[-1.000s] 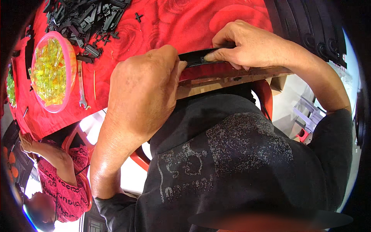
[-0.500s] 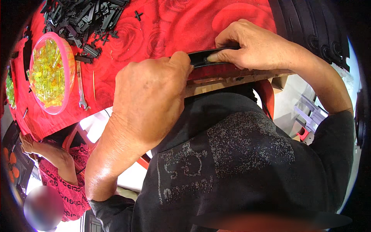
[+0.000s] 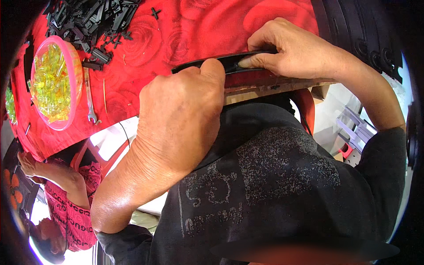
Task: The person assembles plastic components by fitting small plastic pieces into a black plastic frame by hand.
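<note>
Both hands hold a long, narrow black plastic strip (image 3: 232,63) at the near edge of the table. My left hand (image 3: 181,106) is closed over it in a fist-like grip, knuckles up. Past those knuckles the strip's left end sticks out. My right hand (image 3: 287,51) pinches the other end, its thumb pressed into the strip's hollow inner side and its fingers curled behind. The left fingertips are hidden, so what they press on cannot be seen.
A pink-rimmed basket (image 3: 73,79) of yellow translucent pieces stands at left beside a wrench (image 3: 89,99). Beyond lies a heap of black plastic parts (image 3: 95,22) on the red cloth (image 3: 168,26). Black curved panels (image 3: 353,31) line the right. Another person's arm (image 3: 59,174) is at lower left.
My left hand has shifted slightly right along the black strip, and the strip's left end now shows beyond it. My right hand keeps its pinch, nearly still.
</note>
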The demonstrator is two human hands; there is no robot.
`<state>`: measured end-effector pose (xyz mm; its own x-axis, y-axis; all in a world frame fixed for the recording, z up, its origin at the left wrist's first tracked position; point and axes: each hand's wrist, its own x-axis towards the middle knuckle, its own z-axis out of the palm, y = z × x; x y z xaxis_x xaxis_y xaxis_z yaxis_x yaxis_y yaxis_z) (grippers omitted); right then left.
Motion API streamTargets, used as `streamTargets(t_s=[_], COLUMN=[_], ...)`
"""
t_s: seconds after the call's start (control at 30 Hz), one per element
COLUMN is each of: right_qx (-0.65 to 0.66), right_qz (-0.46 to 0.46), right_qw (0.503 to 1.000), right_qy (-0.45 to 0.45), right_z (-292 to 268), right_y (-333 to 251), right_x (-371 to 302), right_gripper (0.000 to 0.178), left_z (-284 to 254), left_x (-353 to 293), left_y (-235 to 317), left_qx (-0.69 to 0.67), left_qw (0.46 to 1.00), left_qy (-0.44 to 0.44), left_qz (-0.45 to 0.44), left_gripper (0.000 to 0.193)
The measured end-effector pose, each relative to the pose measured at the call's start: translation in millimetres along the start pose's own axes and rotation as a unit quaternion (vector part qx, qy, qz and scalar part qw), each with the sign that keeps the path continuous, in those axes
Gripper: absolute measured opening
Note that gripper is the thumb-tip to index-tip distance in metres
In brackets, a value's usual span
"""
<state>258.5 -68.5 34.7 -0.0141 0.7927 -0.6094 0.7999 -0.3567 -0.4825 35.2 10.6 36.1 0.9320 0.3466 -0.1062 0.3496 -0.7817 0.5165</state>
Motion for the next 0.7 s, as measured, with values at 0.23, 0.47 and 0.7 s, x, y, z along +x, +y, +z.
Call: streamTargets(t_s=[0.23, 0.47, 0.7], right_qx=[0.015, 0.095, 0.136], right_qz=[0.006, 0.042, 0.015], right_qw=[1.000, 0.987, 0.984], right_qy=[0.001, -0.120, -0.114], right_z=[3.4, -8.6, -5.2], right_y=[3.9, -2.8, 4.8], right_x=[1.4, 13.7, 11.7], right_gripper=[0.037, 0.029, 0.048], left_z=[5.6, -0.2, 0.0], left_x=[-1.5, -1.7, 1.3], left_y=[-6.2, -10.1, -10.6], left_qx=[-0.018, -0.033, -0.024], left_qw=[1.000, 0.999, 0.999], left_qy=[0.011, 0.020, 0.027], left_qz=[0.000, -0.005, -0.001], left_gripper=[0.008, 0.008, 0.014])
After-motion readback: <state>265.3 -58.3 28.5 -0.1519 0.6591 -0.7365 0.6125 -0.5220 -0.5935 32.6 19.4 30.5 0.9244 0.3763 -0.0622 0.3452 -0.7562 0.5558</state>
